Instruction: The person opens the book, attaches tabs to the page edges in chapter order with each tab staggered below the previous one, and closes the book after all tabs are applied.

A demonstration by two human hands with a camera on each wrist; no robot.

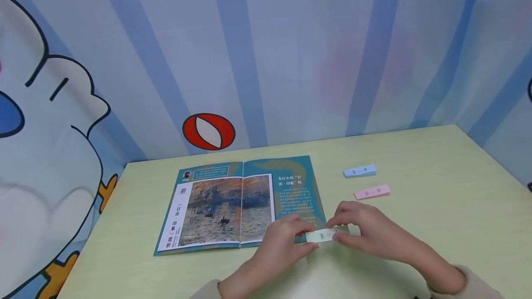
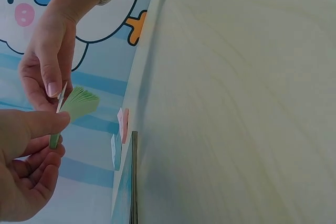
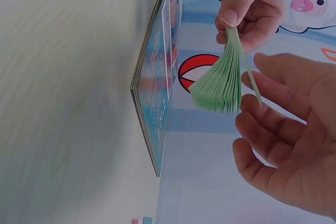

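A pad of pale green sticky notes (image 1: 320,235) is held up over the table by my left hand (image 1: 282,241), which pinches one end between thumb and fingers. Its loose sheets (image 3: 218,87) fan out in the right wrist view, with one sheet standing apart from the rest. Handwriting marks the top sheet. At that free end is my right hand (image 1: 374,232), thumb and fingers spread around the separated sheet, fingertips right at it. An open booklet (image 1: 316,197) with a sunrise painting lies behind the left hand.
Beyond the right hand lie a pink note pad (image 1: 371,192) and a blue note pad (image 1: 359,170), both with writing. A striped cartoon backdrop (image 1: 291,59) stands behind the light wooden table (image 1: 436,174).
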